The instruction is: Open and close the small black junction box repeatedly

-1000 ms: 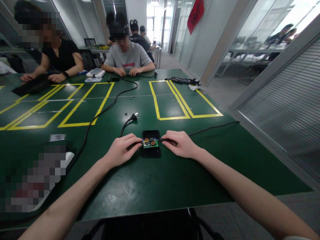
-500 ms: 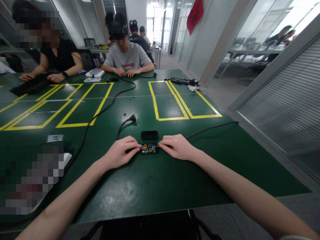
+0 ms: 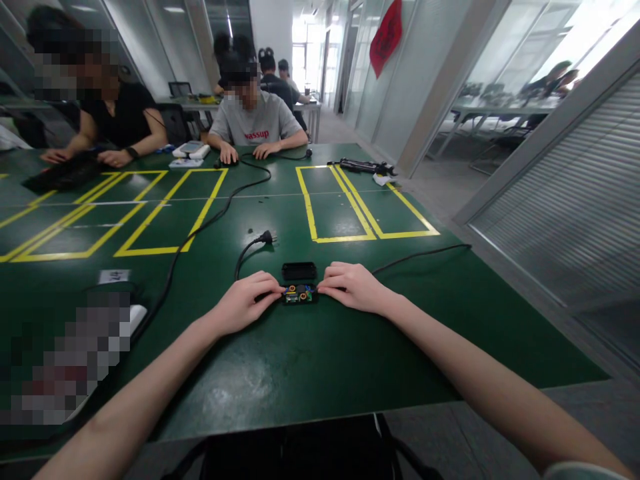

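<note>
In the middle of the green table [image 3: 280, 373] lies the open lower half of a power adapter case [image 3: 300, 302], with a circuit board [image 3: 299, 293] showing coils and coloured wires. Its black cover [image 3: 299, 271] lies just behind, hollow side up. My left hand [image 3: 247, 298] pinches the left end, where the power cord [image 3: 241, 259] with its plug [image 3: 267, 237] runs in behind my fingers. At the right end, my right hand [image 3: 351, 288] pinches the thin black cable [image 3: 420, 255], which trails off to the right. My fingertips hide both cable entries.
A long black cable [image 3: 220, 212] crosses the table on the left, near a blurred-out object [image 3: 80, 360]. Yellow tape frames [image 3: 345, 238] mark the surface. Two co-workers sit opposite, one in a grey shirt [image 3: 257, 120]. A black folded device [image 3: 365, 165] lies at the far right.
My right hand has shifted very slightly at the case's right end; both hands keep their pinch. Across the table, the grey-shirted co-worker's hands have moved apart, one onto a small black object.
</note>
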{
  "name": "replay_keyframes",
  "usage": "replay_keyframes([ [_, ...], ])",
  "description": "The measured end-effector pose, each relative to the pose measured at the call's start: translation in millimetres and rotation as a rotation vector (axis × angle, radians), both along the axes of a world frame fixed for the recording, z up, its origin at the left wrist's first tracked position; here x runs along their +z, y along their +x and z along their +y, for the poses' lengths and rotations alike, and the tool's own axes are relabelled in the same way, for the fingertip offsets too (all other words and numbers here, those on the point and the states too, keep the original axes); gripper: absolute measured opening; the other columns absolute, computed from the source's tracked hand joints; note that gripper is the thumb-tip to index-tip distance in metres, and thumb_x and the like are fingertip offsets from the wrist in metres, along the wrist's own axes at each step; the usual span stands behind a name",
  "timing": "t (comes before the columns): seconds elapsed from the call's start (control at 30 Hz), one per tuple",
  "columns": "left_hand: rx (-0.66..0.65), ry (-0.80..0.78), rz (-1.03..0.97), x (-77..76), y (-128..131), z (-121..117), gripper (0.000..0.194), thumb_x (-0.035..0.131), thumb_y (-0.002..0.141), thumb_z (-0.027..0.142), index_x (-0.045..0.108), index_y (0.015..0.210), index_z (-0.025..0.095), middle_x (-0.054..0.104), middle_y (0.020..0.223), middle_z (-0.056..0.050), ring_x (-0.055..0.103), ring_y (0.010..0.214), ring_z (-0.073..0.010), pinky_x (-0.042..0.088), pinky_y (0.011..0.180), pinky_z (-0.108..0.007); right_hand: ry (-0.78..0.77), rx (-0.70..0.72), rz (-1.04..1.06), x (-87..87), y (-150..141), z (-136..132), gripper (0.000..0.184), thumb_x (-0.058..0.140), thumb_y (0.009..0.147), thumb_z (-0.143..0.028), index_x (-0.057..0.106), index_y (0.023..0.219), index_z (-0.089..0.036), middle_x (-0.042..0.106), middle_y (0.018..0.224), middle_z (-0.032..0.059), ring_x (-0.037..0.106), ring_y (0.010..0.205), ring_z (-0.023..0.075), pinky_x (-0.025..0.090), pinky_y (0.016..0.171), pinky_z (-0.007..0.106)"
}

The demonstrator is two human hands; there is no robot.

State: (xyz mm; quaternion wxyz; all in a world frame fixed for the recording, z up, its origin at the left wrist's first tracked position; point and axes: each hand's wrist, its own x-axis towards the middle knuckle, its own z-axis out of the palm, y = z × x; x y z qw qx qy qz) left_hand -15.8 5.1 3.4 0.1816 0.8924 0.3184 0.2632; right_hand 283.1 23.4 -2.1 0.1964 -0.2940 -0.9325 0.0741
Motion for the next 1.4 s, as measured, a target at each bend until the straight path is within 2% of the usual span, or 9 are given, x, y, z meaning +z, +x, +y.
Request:
replay_keyframes([
  [0.23, -0.016, 0.105, 0.110, 3.2, -2.9, -2.1, 0.025, 0.049, 0.105, 0.025, 0.074, 0.101, 0.020, 0.070, 0.110, -0.008, 0.068, 0.097, -0.0181, 0.056, 0.084, -0.029, -0.006, 0.009, 0.101, -7.1, -3.0, 1.6, 0.029, 0.053, 0.104, -0.032, 0.077, 0.093, -0.019, 0.069, 0.089, 0.0069, 0.065, 0.082, 0.0193, 0.051, 0.072, 0.031],
  [0.33, 0.011, 0.124, 0.089, 1.9, -2.8, -2.6, 0.022, 0.053, 0.102, 0.024, 0.075, 0.103, 0.021, 0.069, 0.118, -0.010, 0.068, 0.104, -0.0201, 0.057, 0.089, -0.034, 0.001, -0.064, 0.174, -9.7, -7.0, 3.1, 0.025, 0.054, 0.103, -0.032, 0.074, 0.095, -0.020, 0.069, 0.090, 0.0071, 0.065, 0.083, 0.0207, 0.052, 0.076, 0.034],
  [0.47, 0.051, 0.104, 0.025, -0.6, 0.5, -1.4, 0.022, 0.054, 0.101, 0.025, 0.075, 0.109, 0.021, 0.070, 0.119, -0.010, 0.068, 0.108, -0.0215, 0.057, 0.095, -0.037, 0.023, -0.196, 0.199, -13.3, -11.9, 5.5, 0.028, 0.057, 0.100, -0.032, 0.068, 0.122, -0.020, 0.070, 0.115, 0.0128, 0.063, 0.105, 0.0276, 0.053, 0.091, 0.045],
  [0.6, 0.167, 0.077, 0.021, -5.5, 4.9, 1.6, 0.033, 0.055, 0.101, 0.028, 0.065, 0.132, 0.020, 0.071, 0.125, -0.011, 0.066, 0.116, -0.0251, 0.054, 0.103, -0.045, -0.016, -0.187, 0.143, -17.8, -14.1, 7.3, 0.035, 0.054, 0.101, -0.030, 0.064, 0.134, -0.022, 0.067, 0.131, 0.0132, 0.057, 0.121, 0.0312, 0.049, 0.102, 0.055],
  [0.87, 0.129, 0.047, -0.021, -12.1, 6.1, 3.9, 0.025, 0.057, 0.100, 0.025, 0.074, 0.118, 0.021, 0.073, 0.126, -0.010, 0.067, 0.116, -0.0248, 0.055, 0.102, -0.047, -0.212, -0.087, 0.379, -16.5, -14.1, 5.0, 0.023, 0.059, 0.096, -0.021, 0.072, 0.115, -0.022, 0.069, 0.119, 0.0105, 0.068, 0.101, 0.0228, 0.059, 0.093, 0.045],
  [0.97, 0.139, 0.009, -0.087, -9.9, 7.1, 2.1, 0.021, 0.059, 0.099, 0.026, 0.074, 0.113, 0.021, 0.073, 0.124, -0.010, 0.069, 0.113, -0.0236, 0.057, 0.102, -0.044, -0.316, -0.099, 0.489, -15.5, -15.3, 1.9, 0.032, 0.061, 0.091, -0.018, 0.069, 0.122, -0.022, 0.067, 0.121, 0.0100, 0.068, 0.086, 0.0181, 0.062, 0.082, 0.040],
  [1.07, 0.161, -0.061, -0.167, -8.0, 8.5, 1.3, 0.022, 0.063, 0.095, 0.024, 0.070, 0.115, 0.019, 0.074, 0.114, -0.009, 0.072, 0.103, -0.0215, 0.061, 0.095, -0.040, -0.392, -0.124, 0.570, -15.5, -17.3, 0.5, 0.038, 0.064, 0.088, -0.018, 0.069, 0.125, -0.022, 0.068, 0.115, 0.0087, 0.068, 0.087, 0.0178, 0.062, 0.082, 0.038],
  [1.2, 0.188, -0.199, -0.307, -8.1, 10.2, 1.6, 0.034, 0.064, 0.091, 0.021, 0.062, 0.124, 0.018, 0.073, 0.102, -0.005, 0.072, 0.092, -0.0176, 0.064, 0.089, -0.037, -0.473, -0.169, 0.592, -15.6, -19.9, 0.4, 0.031, 0.066, 0.088, -0.022, 0.073, 0.117, -0.019, 0.074, 0.096, 0.0060, 0.070, 0.087, 0.0192, 0.062, 0.085, 0.040],
  [1.4, 0.214, -0.299, -0.398, -9.4, 12.6, 1.6, 0.033, 0.067, 0.089, 0.021, 0.065, 0.121, 0.018, 0.071, 0.094, -0.002, 0.073, 0.086, -0.0155, 0.064, 0.090, -0.036, -0.594, -0.234, 0.693, -12.7, -25.2, -5.4, 0.026, 0.068, 0.086, -0.030, 0.074, 0.108, -0.018, 0.077, 0.102, 0.0080, 0.074, 0.079, 0.0185, 0.064, 0.073, 0.035],
])
